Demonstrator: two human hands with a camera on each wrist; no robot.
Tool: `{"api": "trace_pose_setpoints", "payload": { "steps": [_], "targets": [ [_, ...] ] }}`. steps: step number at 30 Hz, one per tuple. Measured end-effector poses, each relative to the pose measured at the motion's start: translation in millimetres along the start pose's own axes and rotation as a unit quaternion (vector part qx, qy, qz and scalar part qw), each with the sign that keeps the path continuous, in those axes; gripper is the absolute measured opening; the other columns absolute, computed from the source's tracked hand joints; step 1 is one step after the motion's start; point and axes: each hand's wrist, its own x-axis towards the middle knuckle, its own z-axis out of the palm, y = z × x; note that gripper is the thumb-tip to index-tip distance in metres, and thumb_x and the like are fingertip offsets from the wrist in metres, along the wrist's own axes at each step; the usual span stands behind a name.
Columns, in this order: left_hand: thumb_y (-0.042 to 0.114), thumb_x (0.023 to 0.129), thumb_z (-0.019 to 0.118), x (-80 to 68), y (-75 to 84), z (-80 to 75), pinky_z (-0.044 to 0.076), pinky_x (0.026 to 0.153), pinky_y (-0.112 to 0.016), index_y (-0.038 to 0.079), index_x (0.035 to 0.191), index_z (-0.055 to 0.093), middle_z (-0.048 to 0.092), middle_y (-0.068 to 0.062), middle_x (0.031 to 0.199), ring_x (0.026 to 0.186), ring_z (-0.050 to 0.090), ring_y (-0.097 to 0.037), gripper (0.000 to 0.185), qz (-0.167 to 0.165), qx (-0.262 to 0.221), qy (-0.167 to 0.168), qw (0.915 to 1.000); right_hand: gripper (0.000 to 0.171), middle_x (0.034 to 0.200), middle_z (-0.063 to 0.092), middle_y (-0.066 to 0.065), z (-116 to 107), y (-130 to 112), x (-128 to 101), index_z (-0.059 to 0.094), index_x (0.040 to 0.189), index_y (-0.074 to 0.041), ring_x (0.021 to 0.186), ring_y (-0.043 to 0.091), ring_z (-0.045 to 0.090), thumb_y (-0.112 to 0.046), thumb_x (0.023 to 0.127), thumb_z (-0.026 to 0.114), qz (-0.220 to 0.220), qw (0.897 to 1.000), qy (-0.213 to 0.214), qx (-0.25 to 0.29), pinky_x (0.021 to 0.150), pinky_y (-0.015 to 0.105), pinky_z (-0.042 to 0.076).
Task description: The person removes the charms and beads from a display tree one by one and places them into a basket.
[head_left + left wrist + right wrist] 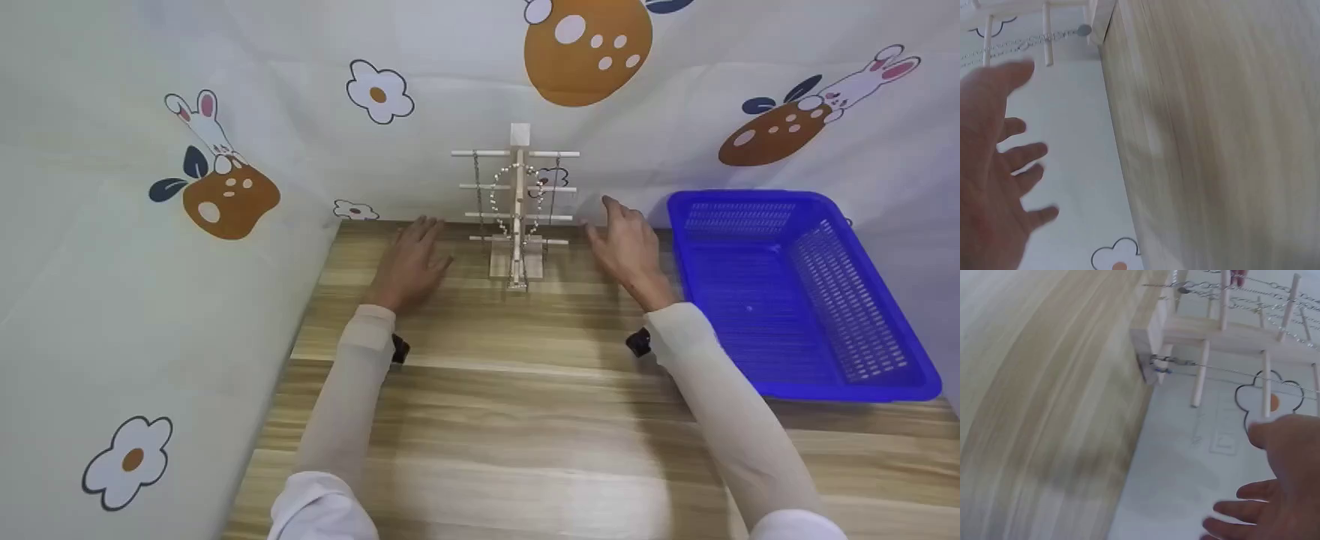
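Note:
A pale wooden jewelry stand (519, 202) with several pegs rises at the back of the table. Chain necklaces (478, 184) and a white bead necklace (495, 196) hang from its pegs. To its left is my left hand (409, 262), fingers spread and holding nothing. My right hand (626, 244) is on the other side, between stand and basket, its fingers extended and nothing in them. In the left wrist view, a chain with a round pendant (1084, 30) runs across the pegs. The right wrist view shows a chain's clasp (1176, 360) near the stand's base (1148, 340).
A blue plastic basket (795, 392) with perforated sides stands on the right of the wood-grain table (517, 420). Behind and to the left, a white cloth (442, 45) printed with rabbits, flowers and orange fruit borders the table.

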Motion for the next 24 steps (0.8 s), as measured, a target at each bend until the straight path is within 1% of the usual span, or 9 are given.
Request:
{"api": "trace_pose_setpoints", "payload": {
  "steps": [2,4,7,10,12,16,19,21,24],
  "targets": [
    [0.037,0.112,0.053,-0.9,4.0,4.0,0.04,0.126,-0.054,0.007,0.157,0.052,0.055,-0.017,0.159,0.15,0.05,-0.035,0.055,0.018,-0.023,0.028,0.9992,0.052,0.141,0.068,0.023,-2.2,-6.3,0.5,0.06,0.146,0.0,0.129,0.045,0.064,-0.034,0.106,0.063,0.001,0.999,0.04,0.026,0.106,0.061,0.053],
    [0.028,0.112,0.055,-1.7,10.0,8.3,0.052,0.116,-0.051,0.004,0.145,0.064,0.067,-0.017,0.144,0.135,0.064,-0.035,0.042,0.04,-0.041,0.056,0.9968,0.042,0.128,0.075,0.018,-4.6,-12.7,1.1,0.068,0.135,-0.001,0.117,0.04,0.071,-0.029,0.105,0.064,-0.004,0.996,0.073,0.049,0.097,0.058,0.057],
    [0.021,0.111,0.057,-1.4,19.7,15.7,0.059,0.107,-0.048,0.002,0.132,0.073,0.075,-0.018,0.13,0.122,0.072,-0.035,0.032,0.081,-0.048,0.092,0.9913,0.03,0.115,0.079,0.015,-9.7,-22.7,1.5,0.073,0.122,-0.001,0.104,0.035,0.075,-0.023,0.104,0.064,-0.016,0.99,0.115,0.085,0.089,0.053,0.059],
    [0.016,0.11,0.059,-2.5,30.3,24.5,0.061,0.102,-0.047,0.001,0.127,0.076,0.077,-0.018,0.125,0.116,0.075,-0.034,0.029,0.115,-0.046,0.106,0.9866,0.024,0.109,0.079,0.014,-15.4,-31.9,2.3,0.075,0.115,-0.001,0.096,0.033,0.076,-0.019,0.103,0.064,-0.03,0.982,0.146,0.118,0.085,0.049,0.059],
    [0.016,0.11,0.058,-4.5,36.9,31.0,0.062,0.1,-0.048,0.0,0.128,0.075,0.077,-0.018,0.126,0.116,0.075,-0.035,0.029,0.131,-0.041,0.097,0.9858,0.022,0.107,0.079,0.014,-19.4,-38.2,2.4,0.076,0.112,-0.002,0.094,0.033,0.076,-0.019,0.104,0.064,-0.041,0.977,0.159,0.132,0.083,0.047,0.059],
    [0.018,0.111,0.055,-8.8,47.8,43.2,0.056,0.111,-0.05,-0.001,0.139,0.068,0.068,-0.019,0.144,0.132,0.066,-0.037,0.036,0.143,-0.036,0.053,0.9876,0.019,0.105,0.079,0.013,-27.1,-50.8,3.6,0.077,0.109,-0.003,0.092,0.03,0.075,-0.017,0.105,0.065,-0.064,0.972,0.169,0.149,0.078,0.042,0.058],
    [0.018,0.113,0.05,-11.0,53.3,50.2,0.044,0.124,-0.051,-0.002,0.15,0.058,0.054,-0.022,0.159,0.148,0.052,-0.039,0.043,0.148,-0.033,0.014,0.9884,0.017,0.105,0.078,0.013,-32.0,-60.0,6.2,0.077,0.109,-0.003,0.092,0.028,0.074,-0.016,0.104,0.066,-0.083,0.97,0.161,0.165,0.076,0.036,0.057],
    [0.018,0.114,0.047,-12.1,56.2,53.0,0.038,0.128,-0.051,-0.004,0.155,0.05,0.046,-0.024,0.164,0.154,0.044,-0.04,0.047,0.152,-0.027,-0.014,0.9878,0.017,0.106,0.078,0.013,-34.6,-65.5,8.0,0.077,0.11,-0.002,0.092,0.027,0.074,-0.015,0.104,0.067,-0.095,0.969,0.149,0.176,0.077,0.034,0.058],
    [0.021,0.116,0.042,-13.1,60.1,55.9,0.031,0.131,-0.051,-0.005,0.161,0.04,0.035,-0.025,0.17,0.16,0.034,-0.04,0.052,0.152,-0.02,-0.053,0.9868,0.018,0.11,0.078,0.014,-36.7,-72.8,10.6,0.076,0.114,-0.001,0.094,0.028,0.075,-0.012,0.103,0.068,-0.109,0.968,0.13,0.187,0.079,0.036,0.06]
  ]
}}
